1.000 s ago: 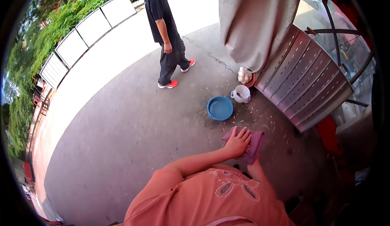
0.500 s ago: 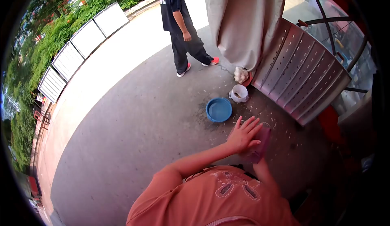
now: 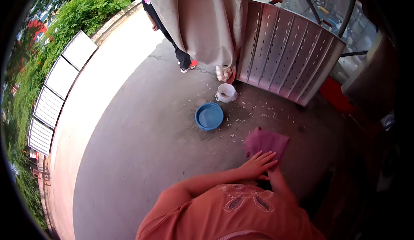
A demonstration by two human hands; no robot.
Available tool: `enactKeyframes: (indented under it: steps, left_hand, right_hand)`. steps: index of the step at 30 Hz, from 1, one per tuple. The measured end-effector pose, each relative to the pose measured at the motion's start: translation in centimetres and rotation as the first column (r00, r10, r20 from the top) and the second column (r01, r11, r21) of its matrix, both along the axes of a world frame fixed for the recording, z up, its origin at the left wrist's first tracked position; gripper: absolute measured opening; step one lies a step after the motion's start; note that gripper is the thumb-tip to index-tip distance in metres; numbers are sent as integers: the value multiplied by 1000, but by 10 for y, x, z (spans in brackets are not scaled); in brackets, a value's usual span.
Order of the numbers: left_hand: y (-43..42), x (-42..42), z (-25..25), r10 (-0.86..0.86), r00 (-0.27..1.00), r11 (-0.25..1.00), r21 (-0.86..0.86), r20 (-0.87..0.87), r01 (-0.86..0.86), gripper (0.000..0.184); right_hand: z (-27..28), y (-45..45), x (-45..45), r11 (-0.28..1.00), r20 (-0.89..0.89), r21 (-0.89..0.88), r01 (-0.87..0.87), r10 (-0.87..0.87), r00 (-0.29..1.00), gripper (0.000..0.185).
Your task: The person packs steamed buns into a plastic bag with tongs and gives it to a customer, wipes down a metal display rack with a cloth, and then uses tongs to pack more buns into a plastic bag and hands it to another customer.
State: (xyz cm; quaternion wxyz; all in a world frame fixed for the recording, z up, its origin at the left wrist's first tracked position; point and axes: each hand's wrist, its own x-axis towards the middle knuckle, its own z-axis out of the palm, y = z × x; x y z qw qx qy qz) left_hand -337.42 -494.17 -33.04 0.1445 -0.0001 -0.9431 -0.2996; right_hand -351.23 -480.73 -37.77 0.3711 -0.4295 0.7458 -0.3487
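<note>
A purple cloth (image 3: 269,143) is spread out in front of my body. My left hand (image 3: 259,164) reaches across to it, fingers stretched out and lying flat over its near edge. My right hand (image 3: 274,169) is under the cloth at the end of the raised forearm; only the wrist part shows, and its fingers are hidden. Beyond the cloth, a blue basin (image 3: 209,116) with water in it stands on the ground. A white bucket (image 3: 227,92) is just behind the basin.
Small pale scraps (image 3: 233,135) litter the concrete. A bag of garlic-like white bulbs (image 3: 223,73) lies below a hanging grey tarp (image 3: 207,24). To its right is a slotted metal panel (image 3: 284,54). A person's leg (image 3: 182,55) shows behind the tarp. White barriers (image 3: 62,77) line the road.
My view has turned to the right. The cloth has opened out wider, and my left hand has moved down to its near edge. The person is now mostly hidden by the tarp.
</note>
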Motion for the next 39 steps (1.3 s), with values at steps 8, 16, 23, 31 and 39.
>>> enactKeyframes:
  steps: [8, 16, 23, 31, 39]
  left_hand:
    - [-42, -81, -18, -12, 994, 806, 589, 112, -57, 38]
    - [-87, -245, -57, 97, 955, 770, 586, 282, -251, 32]
    - [-143, -366, -62, -6, 951, 822, 542, 310, -172, 30]
    - [-265, -557, -63, -65, 947, 797, 588, 314, -141, 33]
    - [-390, -783, 8, -83, 982, 662, 746, 171, -74, 30]
  right_hand:
    - [-13, 21, -102, 975, -3, -13, 224, -224, 975, 58]
    - [-16, 4, -254, 939, -30, -52, 340, -342, 939, 57]
    - [-16, -26, -371, 898, -51, -82, 433, -438, 898, 56]
    - [-36, -120, -495, 832, -97, -138, 538, -552, 828, 55]
    - [-16, -184, -620, 773, -170, -197, 603, -632, 756, 54]
